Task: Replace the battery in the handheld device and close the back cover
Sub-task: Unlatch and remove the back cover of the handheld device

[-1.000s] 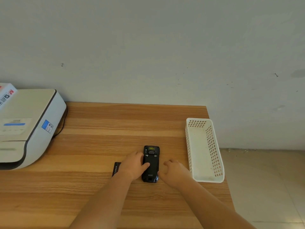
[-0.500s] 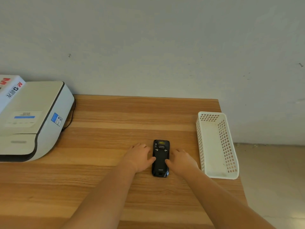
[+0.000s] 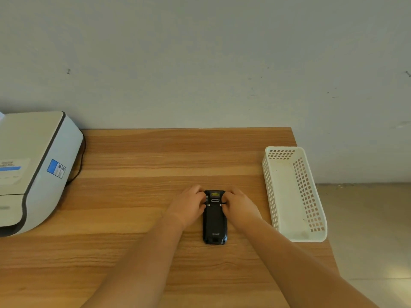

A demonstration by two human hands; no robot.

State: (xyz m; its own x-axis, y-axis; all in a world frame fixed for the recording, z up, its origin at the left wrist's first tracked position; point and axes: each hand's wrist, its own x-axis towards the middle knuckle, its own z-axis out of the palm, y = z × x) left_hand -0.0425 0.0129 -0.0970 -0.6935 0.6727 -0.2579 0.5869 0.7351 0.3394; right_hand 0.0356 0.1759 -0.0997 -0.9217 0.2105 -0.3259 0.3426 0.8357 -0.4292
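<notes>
**A:** Where is the device [image 3: 214, 218] now?

**B:** Face down on the table [image 3: 155, 252], in front of me and a little right of the middle. Its long axis runs straight away from me. The logo end is nearest me, and the end with the small yellow window points at the wall.

**A:** And your hands?

**B:** Both sit at the far end, 1 on each side. My left hand [image 3: 189, 206] is curled against the left edge, with fingertips at the left latch mark. My right hand [image 3: 241, 207] mirrors it at the right latch mark. Each grip is loosely curled and only pressing on the device. Neither is wrapped around it or lifting it.

**A:** How far along are you?

**B:** The back cover looks seated flat, with no gap I can see. No loose battery shows on the table. I judge I am working the 2 latches, but I cannot tell whether to lock or to unlock. So I cannot say whether the swap is done.

**A:** Anything beyond?

**B:** A white basket [image 3: 311, 236] stands near on my right, apparently holding nothing. A printer [image 3: 33, 165] sits well apart at far left.
</notes>
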